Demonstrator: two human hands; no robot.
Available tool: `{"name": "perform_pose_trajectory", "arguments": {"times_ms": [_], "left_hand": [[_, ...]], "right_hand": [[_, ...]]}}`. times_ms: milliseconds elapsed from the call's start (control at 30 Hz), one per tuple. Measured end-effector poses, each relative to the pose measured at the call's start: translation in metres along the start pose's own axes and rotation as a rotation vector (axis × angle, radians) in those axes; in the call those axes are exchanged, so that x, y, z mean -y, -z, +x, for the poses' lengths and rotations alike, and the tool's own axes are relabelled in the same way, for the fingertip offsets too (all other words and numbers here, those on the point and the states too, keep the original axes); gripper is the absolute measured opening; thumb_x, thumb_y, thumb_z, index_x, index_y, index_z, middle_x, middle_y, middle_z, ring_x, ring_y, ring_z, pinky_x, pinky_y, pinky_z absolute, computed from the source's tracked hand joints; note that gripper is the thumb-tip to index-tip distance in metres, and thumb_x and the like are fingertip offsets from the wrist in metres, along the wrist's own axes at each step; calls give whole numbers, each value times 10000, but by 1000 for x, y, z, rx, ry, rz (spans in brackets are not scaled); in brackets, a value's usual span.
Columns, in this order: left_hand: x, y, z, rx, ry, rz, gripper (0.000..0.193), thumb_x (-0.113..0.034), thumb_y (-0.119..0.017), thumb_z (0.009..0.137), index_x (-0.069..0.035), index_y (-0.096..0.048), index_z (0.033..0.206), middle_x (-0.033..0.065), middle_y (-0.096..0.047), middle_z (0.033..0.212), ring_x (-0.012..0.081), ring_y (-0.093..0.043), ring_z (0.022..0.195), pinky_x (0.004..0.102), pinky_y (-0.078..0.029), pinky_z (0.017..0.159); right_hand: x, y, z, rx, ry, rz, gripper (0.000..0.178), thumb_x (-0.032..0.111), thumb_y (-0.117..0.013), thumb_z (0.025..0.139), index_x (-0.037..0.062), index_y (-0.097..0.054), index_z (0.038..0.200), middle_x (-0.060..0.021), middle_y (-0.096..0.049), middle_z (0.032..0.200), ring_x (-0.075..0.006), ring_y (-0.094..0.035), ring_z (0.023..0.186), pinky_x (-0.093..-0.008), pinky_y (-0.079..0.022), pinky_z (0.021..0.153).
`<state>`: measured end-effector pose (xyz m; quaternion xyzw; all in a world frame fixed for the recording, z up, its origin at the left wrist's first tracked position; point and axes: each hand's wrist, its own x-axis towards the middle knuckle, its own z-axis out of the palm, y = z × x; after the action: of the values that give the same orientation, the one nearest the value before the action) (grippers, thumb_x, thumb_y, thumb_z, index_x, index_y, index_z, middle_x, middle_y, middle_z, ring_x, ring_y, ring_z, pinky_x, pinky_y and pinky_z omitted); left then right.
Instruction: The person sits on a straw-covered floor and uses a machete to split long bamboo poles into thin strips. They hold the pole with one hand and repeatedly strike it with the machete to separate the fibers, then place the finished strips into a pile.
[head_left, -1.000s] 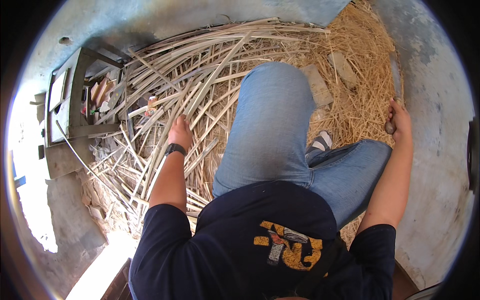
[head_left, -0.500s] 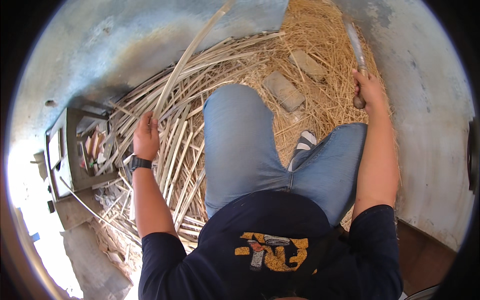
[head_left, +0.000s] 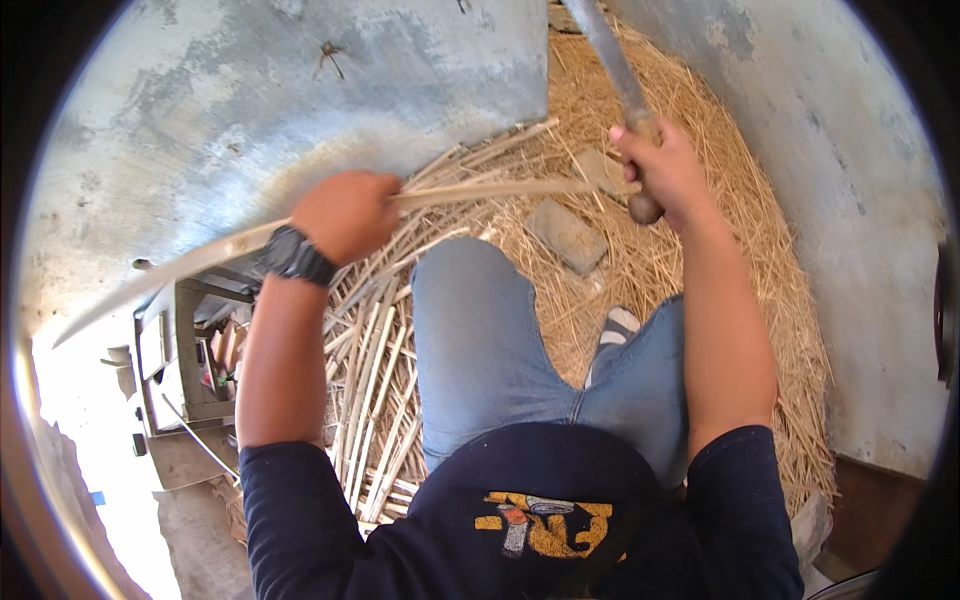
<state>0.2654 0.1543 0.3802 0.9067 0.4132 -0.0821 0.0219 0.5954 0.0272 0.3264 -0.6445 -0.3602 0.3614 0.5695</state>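
My left hand (head_left: pixel 352 215), a dark watch on its wrist, is closed round a long pale bamboo strip (head_left: pixel 500 190). The strip lies crosswise, its left end reaching out past my forearm toward the wall and its right end near the stone blocks. In my right hand (head_left: pixel 668 170) is a large knife (head_left: pixel 612 62) with a wooden handle; its long blade points up and away from me. The blade is apart from the strip, and its tip runs to the top edge of the view.
A heap of split bamboo strips (head_left: pixel 375 370) lies left of my knee. Straw-like shavings (head_left: pixel 720 270) cover the floor ahead and right, around two stone blocks (head_left: pixel 566 235). A wooden frame box (head_left: pixel 190 350) stands at left. Grey walls (head_left: pixel 420 80) rise beyond and at right.
My left hand has risen and moved right, and the strip has swung from steeply upright to nearly level. My right hand has shifted left with the knife, toward the strip's right end.
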Motion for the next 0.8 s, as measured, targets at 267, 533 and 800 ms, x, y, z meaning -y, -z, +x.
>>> {"name": "perform_pose_trajectory", "arguments": {"times_ms": [267, 533, 800], "left_hand": [[-96, 25, 63, 37, -240, 188, 237, -214, -592, 806, -88, -754, 924, 177, -708, 828, 380, -699, 829, 504, -567, 768], [-173, 43, 91, 133, -315, 246, 213, -219, -618, 784, -94, -758, 884, 161, -709, 798, 373, -706, 802, 488, -577, 729], [-205, 61, 101, 75, -386, 287, 195, -213, -619, 788, -100, -755, 871, 161, -705, 789, 371, -708, 797, 490, -576, 718]], "right_hand": [[-60, 7, -1, 159, -27, 21, 339, 115, -732, 878, 28, -599, 1177, 5, -582, 801, -93, -526, 618, -271, -451, 566], [-59, 33, -9, 223, -174, 251, 367, 48, -677, 871, 3, -560, 1216, -55, -667, 974, -68, -520, 593, -237, -437, 515], [-70, 49, -1, 273, -239, 208, 408, 52, -678, 865, 11, -529, 1243, -101, -704, 1018, -71, -520, 585, -226, -415, 504]]}}
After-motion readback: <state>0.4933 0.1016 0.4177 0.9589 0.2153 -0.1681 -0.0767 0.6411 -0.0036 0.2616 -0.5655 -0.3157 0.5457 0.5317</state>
